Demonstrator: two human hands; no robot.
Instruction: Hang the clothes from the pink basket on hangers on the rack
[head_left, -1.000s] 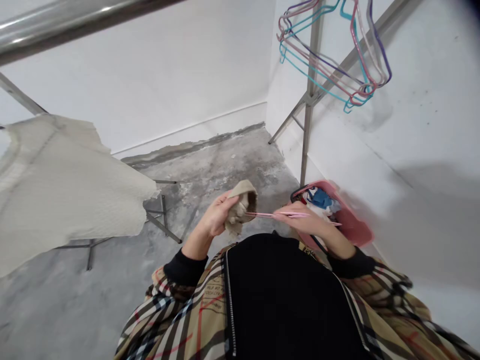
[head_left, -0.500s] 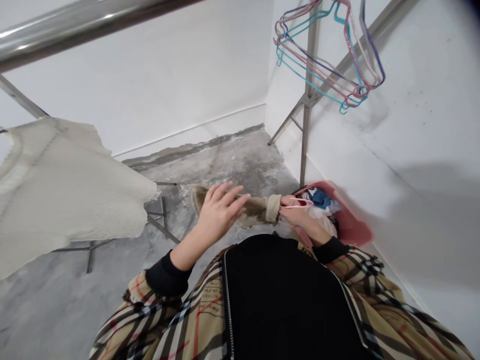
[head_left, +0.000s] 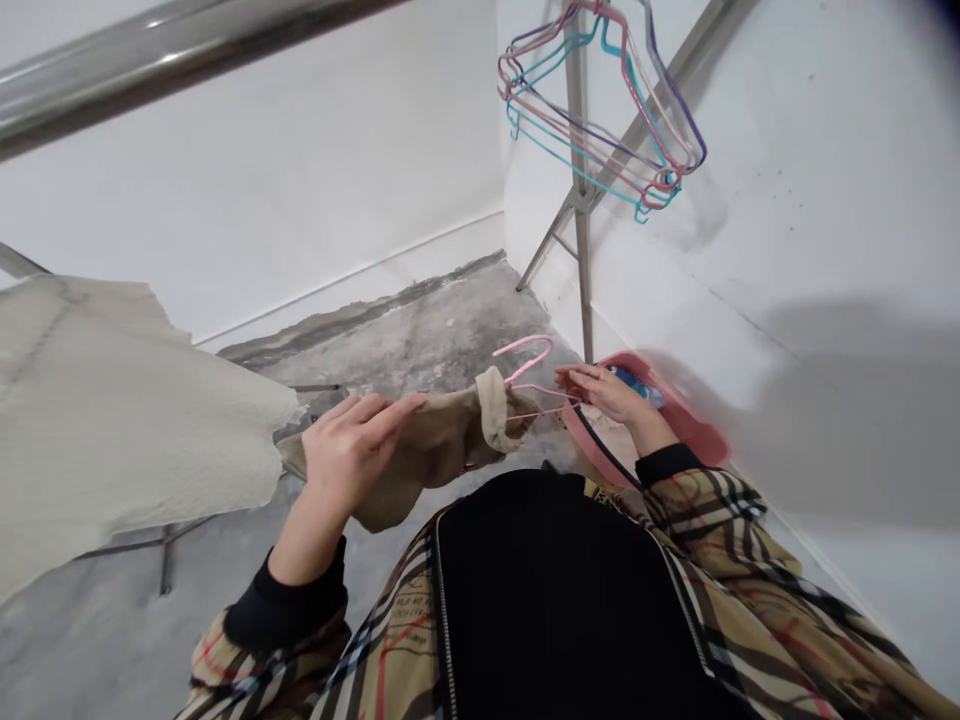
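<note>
Tan fabric garment [head_left: 427,450] threaded on a pink wire hanger [head_left: 529,350], low centre of the frame, between both hands. Left hand [head_left: 349,450] with fingers lying across the fabric, grip unclear; right hand [head_left: 607,395] closed narrowly on the hanger's end, just above a pink plastic basket [head_left: 694,430].

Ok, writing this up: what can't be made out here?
In the head view:
- Pink basket: contents mostly hidden by the right hand; blue item too small to name.
- Beige fabric: left hand covers part, so its kind is unclear.
- Pink wire hanger: part hidden by the fabric.
- White cloth: cut off by the left edge.
</note>
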